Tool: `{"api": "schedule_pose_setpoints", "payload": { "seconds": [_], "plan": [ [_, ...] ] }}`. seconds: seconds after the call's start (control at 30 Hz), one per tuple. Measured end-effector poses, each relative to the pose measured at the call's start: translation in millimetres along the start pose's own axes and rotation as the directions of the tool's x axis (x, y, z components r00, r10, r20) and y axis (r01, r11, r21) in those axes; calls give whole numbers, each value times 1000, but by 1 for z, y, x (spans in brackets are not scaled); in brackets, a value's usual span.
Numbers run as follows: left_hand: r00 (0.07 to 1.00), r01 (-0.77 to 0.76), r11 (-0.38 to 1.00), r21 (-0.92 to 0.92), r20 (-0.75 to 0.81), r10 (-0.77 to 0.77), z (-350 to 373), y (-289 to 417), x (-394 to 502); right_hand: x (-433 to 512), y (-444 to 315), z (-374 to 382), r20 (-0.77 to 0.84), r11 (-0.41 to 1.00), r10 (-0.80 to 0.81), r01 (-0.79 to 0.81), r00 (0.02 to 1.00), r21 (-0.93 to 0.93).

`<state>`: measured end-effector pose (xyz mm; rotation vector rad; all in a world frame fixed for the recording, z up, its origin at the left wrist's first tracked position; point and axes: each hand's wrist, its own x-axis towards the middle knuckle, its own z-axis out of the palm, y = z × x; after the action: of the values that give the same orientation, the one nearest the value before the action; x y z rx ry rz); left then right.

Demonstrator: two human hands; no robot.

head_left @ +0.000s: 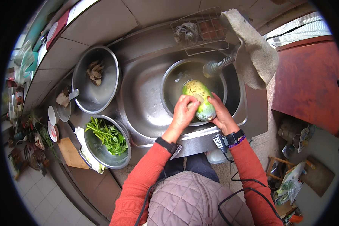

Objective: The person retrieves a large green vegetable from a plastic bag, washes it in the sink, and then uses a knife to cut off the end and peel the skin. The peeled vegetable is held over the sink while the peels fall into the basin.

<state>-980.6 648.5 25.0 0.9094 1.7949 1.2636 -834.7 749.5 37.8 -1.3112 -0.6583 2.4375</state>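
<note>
A green and yellow winter melon or similar gourd [197, 89], with a whitish bloom at its near end, is tilted over a round metal basin [165, 84] in the sink. My right hand [221, 114] grips it from the right, thumb on top and fingers underneath. On its left side, my left hand [185, 110] pinches a pale, thin, rounded piece [198, 98] against the rind. My fingers partly hide that piece, so I cannot tell what it is. Cloudy water [172, 93] stands in the basin below.
A ribbed faucet hose [223, 62] hangs over the basin, a grey cloth [252, 50] beside it. Behind is a wire rack [199, 42]. Left of the sink [141, 93] stand a steel bowl with ginger [95, 72], a bowl of leafy greens [108, 138] and a cutting board [70, 152].
</note>
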Motion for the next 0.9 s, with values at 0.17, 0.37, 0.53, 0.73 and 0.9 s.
{"api": "schedule_pose_setpoints", "payload": {
  "seconds": [0.17, 0.37, 0.53, 0.73, 0.9],
  "plan": [
    [980, -24, 953, 302, -180, 82, 1, -42, 75, 2, 4, 0, -48, 1000, 30, -29, 998, 9],
    [980, 53, 987, 149, -198, -22, 0, -33, 56, 0, 4, -2, -21, 1000, 9, -10, 1000, -20],
    [976, -79, 938, 338, -165, 141, 11, -12, 47, -4, 11, 5, -34, 964, -109, 98, 993, -245],
    [947, 321, 904, 281, -119, -299, -9, -26, 104, -2, 8, 17, -33, 824, -222, 170, 974, -540],
    [997, -37, 957, 289, -54, 55, 9, -10, 46, -8, -4, 32, 144, 148, -428, 226, 892, -963]
  ]
}}
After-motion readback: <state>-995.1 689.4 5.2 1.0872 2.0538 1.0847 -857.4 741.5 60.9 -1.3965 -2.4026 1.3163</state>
